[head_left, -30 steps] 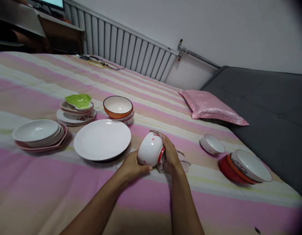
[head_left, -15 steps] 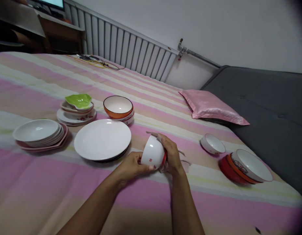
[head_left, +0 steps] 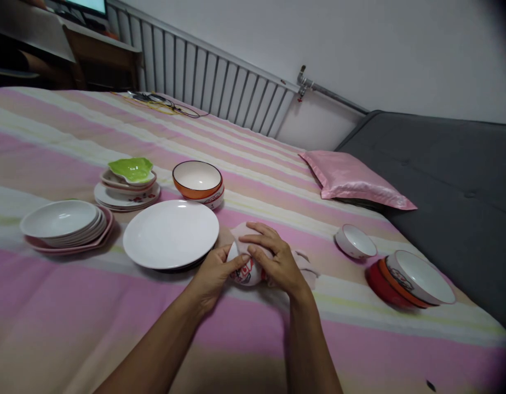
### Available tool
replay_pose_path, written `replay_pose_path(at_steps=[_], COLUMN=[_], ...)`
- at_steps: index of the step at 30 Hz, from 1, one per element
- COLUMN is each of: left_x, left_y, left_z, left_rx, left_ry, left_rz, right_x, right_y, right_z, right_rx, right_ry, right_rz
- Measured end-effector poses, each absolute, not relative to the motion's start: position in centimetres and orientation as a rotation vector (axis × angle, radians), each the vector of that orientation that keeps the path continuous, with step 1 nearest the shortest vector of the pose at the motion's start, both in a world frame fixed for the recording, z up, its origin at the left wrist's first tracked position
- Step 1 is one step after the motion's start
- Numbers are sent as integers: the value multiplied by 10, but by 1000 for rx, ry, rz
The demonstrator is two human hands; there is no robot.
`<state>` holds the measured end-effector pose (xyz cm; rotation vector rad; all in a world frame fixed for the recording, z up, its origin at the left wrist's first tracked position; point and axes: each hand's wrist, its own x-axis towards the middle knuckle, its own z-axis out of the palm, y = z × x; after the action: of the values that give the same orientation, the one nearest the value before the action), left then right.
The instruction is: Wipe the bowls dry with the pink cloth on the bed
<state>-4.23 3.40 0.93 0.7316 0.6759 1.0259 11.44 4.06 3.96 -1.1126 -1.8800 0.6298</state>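
Note:
A small white bowl with red marks (head_left: 245, 272) is held low over the striped bedsheet (head_left: 72, 306), near the middle of the head view. My left hand (head_left: 212, 272) grips its left side with curled fingers. My right hand (head_left: 273, 260) lies over the top of the bowl and presses a pale pink cloth (head_left: 306, 266) against it. Most of the bowl is hidden by the two hands and the cloth.
A big white plate (head_left: 171, 233) lies just left of the hands. Behind it stand an orange bowl (head_left: 197, 180), a plate stack with a green dish (head_left: 132, 169) and shallow white dishes (head_left: 62, 221). At right sit a small white bowl (head_left: 355, 241), nested red and white bowls (head_left: 413, 279) and a pink pillow (head_left: 354, 180).
The bowl has been turned and lowered between my hands. My right hand moved from the bowl's right side onto its top, with the cloth over it.

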Motion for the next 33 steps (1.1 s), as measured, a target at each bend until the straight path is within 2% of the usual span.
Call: replay_pose_path(at_steps=[11, 25, 33], left_x=[-42, -43, -40], left_y=[35, 35, 36], left_z=[9, 9, 5], left_rx=[711, 730, 813], left_ry=[713, 651, 733], left_rz=[994, 1017, 947], right_x=[126, 118, 121], right_y=[58, 40, 50], right_z=[4, 43, 24], right_rx=[-1053, -1064, -1131], right_ry=[-1199, -1939, -1643], right_rz=[1271, 736, 777])
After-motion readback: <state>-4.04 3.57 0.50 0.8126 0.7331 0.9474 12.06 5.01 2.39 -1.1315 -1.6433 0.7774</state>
